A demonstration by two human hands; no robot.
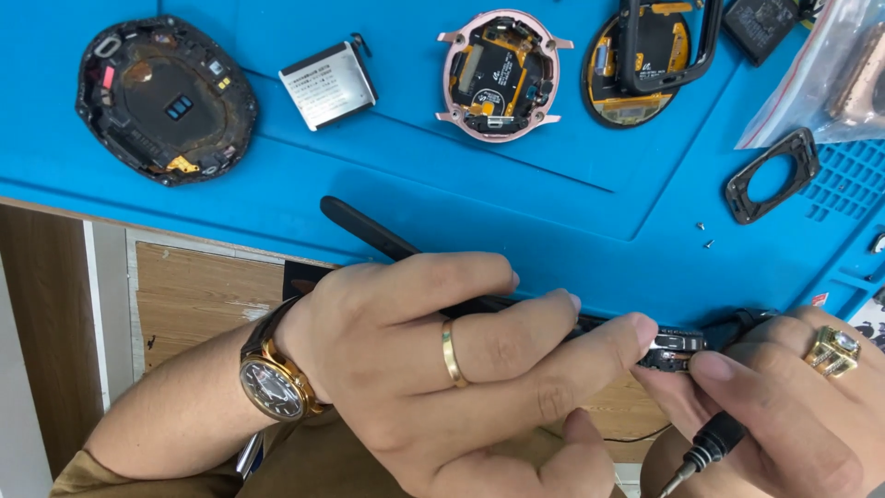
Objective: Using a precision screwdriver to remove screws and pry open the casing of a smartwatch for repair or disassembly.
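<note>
My left hand [452, 355] grips a black watch with its strap [364, 229] trailing up-left, fingers curled over the strap, forefinger tip against the small metal-edged watch body [675, 349]. A gold ring sits on one finger and a wristwatch [272, 383] on that wrist. My right hand [784, 406], wearing a gold ring, pinches the same watch body from the right and also holds a thin black tool [708, 444] that points down-left. Most of the watch body is hidden by my fingers.
On the blue work mat [516, 207] lie a round black watch back [166, 97], a small silver battery [328, 85], a pink watch case with exposed circuitry [502, 74], another opened watch [645, 60], a black frame [772, 175], two tiny screws [704, 235], and a plastic bag [834, 74].
</note>
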